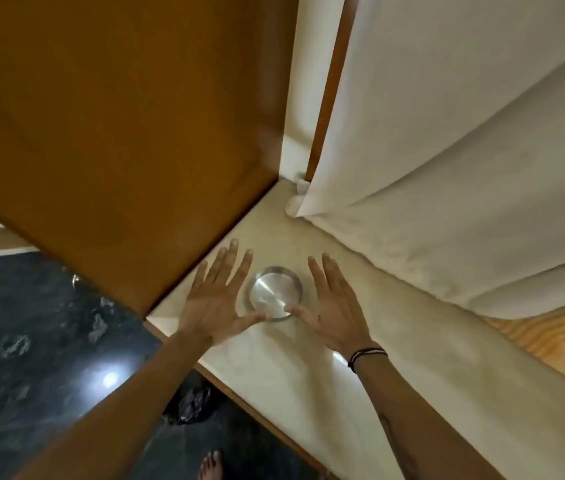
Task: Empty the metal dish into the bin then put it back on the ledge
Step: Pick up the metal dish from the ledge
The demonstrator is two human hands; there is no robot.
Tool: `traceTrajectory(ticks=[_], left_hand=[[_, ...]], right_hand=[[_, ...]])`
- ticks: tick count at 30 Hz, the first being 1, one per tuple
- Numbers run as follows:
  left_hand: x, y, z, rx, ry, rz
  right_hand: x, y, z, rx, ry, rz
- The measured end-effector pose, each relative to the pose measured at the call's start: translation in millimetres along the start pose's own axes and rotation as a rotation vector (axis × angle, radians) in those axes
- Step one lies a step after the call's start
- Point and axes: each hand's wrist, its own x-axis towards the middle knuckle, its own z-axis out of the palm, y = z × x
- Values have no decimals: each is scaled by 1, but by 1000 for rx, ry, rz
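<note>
The metal dish (273, 293) sits flat on the pale ledge (309, 368), near the ledge's left end and close to the brown wooden panel (118, 133) that rises to the far left. Its inside looks bare and shiny, though glare makes that hard to judge.

Both hands hover palm-down on either side of the dish. The left hand (214, 299) lies to its left with fingers spread wide, its grip open, the thumb tip reaching to the dish's near rim and seeming to touch it. The right hand (329, 308) lies to its right, fingers also spread and grip open, the thumb pointing in at the same near rim; whether it presses the metal cannot be told. Neither hand closes around the dish. A dark band (366, 355) circles the right wrist.

A white curtain (447, 150) hangs over the far right of the ledge. Below the ledge's near edge, on the dark polished floor (31, 323), a bin lined with a black bag (191, 403) shows between the forearms, and a bare foot (210, 465) stands nearer still
</note>
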Motion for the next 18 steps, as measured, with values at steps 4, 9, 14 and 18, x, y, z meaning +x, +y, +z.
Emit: traceTrajectory(ticks=[4, 9, 14, 18], left_hand=[[-6, -19, 41, -171, -177, -24], [0, -19, 55, -352, -228, -77], [15, -9, 66, -569, -172, -186], [22, -8, 70, -753, -128, -264]], right_hand=[[11, 9, 35, 150, -174, 9], [24, 19, 53, 222, -237, 20], [28, 21, 60, 278, -203, 23], [31, 16, 62, 423, -177, 136]])
